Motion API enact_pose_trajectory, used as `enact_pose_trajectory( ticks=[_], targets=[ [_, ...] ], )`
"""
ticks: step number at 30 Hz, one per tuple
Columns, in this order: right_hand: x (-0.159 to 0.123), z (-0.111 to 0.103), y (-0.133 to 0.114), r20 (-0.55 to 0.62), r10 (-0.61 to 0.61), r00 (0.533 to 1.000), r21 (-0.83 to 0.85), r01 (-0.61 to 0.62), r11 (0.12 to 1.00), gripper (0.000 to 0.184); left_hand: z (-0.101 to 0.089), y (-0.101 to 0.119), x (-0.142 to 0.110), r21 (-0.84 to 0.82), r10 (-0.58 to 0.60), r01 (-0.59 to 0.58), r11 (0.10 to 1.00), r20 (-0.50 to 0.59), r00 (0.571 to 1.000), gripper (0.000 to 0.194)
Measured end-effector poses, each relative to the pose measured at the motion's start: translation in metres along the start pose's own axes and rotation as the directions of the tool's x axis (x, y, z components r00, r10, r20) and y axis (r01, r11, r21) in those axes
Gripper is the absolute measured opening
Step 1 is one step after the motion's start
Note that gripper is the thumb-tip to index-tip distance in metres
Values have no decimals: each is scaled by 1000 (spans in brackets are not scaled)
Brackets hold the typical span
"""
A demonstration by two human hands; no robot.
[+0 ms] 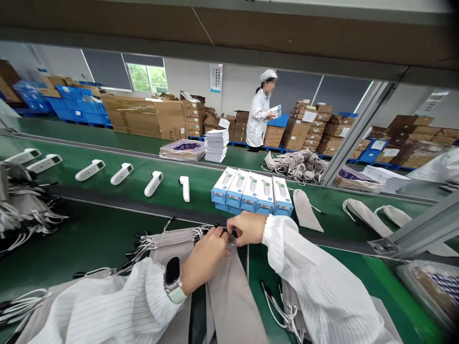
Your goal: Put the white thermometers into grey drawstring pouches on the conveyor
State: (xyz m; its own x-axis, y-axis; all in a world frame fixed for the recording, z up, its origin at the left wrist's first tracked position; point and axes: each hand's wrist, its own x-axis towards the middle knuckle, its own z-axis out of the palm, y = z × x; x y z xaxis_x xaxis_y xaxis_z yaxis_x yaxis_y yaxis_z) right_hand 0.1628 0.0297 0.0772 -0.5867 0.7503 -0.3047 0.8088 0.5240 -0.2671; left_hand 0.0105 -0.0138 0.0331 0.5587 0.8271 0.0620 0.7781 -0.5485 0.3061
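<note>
My left hand (206,258) and my right hand (247,228) meet at the mouth of a grey drawstring pouch (233,296) that lies on the green bench. Both hands are closed, pinching the pouch's top edge and its black cord stopper. A smartwatch sits on my left wrist. More grey pouches with white cords (168,237) are stacked just left of my hands. A row of blue and white product boxes (251,193) stands on the belt right behind my hands.
White handheld thermometers (122,174) lie spaced along the green conveyor (107,191). Loose pouches (304,210) rest on the belt at right. A metal frame post (353,134) slants up at right. A person in white (260,114) stands among cardboard cartons at the back.
</note>
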Motion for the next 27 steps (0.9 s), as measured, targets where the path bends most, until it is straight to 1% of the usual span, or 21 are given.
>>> enact_pose_trajectory(
  ticks=[1, 3, 6, 9, 11, 14, 18, 24, 27],
  targets=[
    [4, 5, 1, 56, -2, 998, -27, 3, 1000, 29, -1, -3, 2, -8, -17, 17, 1000, -18, 1000, 17],
    [8, 12, 4, 88, -17, 996, -60, 22, 998, 33, -2, -11, 5, -27, -35, 34, 999, -38, 999, 11],
    [12, 18, 11, 72, -96, 993, -44, 100, 994, 39, -4, -20, 8, -76, -6, 4, 997, -28, 1000, 8],
    [14, 23, 17, 57, -183, 981, 30, 182, 983, 40, -4, -24, 6, -145, 56, -55, 988, -2, 998, 4],
    [16, 25, 20, 42, -206, 978, 92, 202, 975, 37, -5, -25, 4, -184, 74, -70, 980, 14, 997, 13],
    [17, 29, 24, 34, -211, 977, 163, 203, 966, 40, -6, -23, 3, -219, 59, -51, 974, 30, 998, 23],
    [19, 33, 22, 7, -179, 984, 138, 176, 975, 47, -12, -18, 3, -242, 36, -17, 970, 75, 997, 29],
    [21, 37, 20, -15, -184, 983, 175, 184, 967, 47, -16, -15, 4, -255, -15, 52, 966, 143, 990, 24],
    [21, 38, 21, -13, -167, 986, 194, 167, 967, 44, -17, -15, 2, -267, -29, 67, 962, 143, 989, 22]
  ],
)
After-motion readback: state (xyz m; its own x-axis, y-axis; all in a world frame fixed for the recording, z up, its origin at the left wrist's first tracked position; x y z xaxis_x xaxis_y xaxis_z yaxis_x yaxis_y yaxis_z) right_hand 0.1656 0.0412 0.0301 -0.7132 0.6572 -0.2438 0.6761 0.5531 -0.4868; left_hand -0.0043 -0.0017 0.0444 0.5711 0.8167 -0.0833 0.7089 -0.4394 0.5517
